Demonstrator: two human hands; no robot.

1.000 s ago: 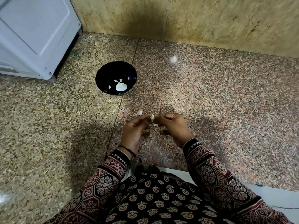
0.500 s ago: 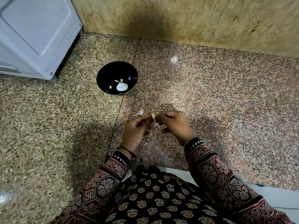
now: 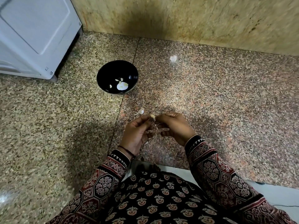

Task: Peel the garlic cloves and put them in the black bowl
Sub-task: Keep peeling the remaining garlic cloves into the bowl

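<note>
scene: a person sits on a speckled granite floor (image 3: 210, 94), seen from above; both patterned sleeves reach forward.
left hand: the left hand (image 3: 137, 131) is palm-up, thumb and fingertips pinching a small pale garlic clove (image 3: 152, 116).
right hand: the right hand (image 3: 174, 126) has its fingers curled, tips meeting the same clove from the other side and pinching at its skin; a thin pale strip hangs just below them.
clove position: held in the air between the two hands, above the floor; it is too small to tell its long axis for sure.
key relation: the round glossy black bowl (image 3: 110, 68) stands on the floor ahead and to the left of the hands, well apart from them. the left hand is nearer, so the drop likely calls for a forward-left reach.
bowl contents: a few pale peeled cloves (image 3: 116, 80) lie near the bottom, beside a bright white patch that may be glare.
loose skins: papery white garlic skins (image 3: 141, 111) lie on the floor just ahead of the left fingertips.
surroundings: a white appliance (image 3: 32, 29) stands at far left; a beige stone wall (image 3: 178, 16) runs behind.
writing: no brand or label reads; small marks on the appliance corner are too tiny to make out.
</note>
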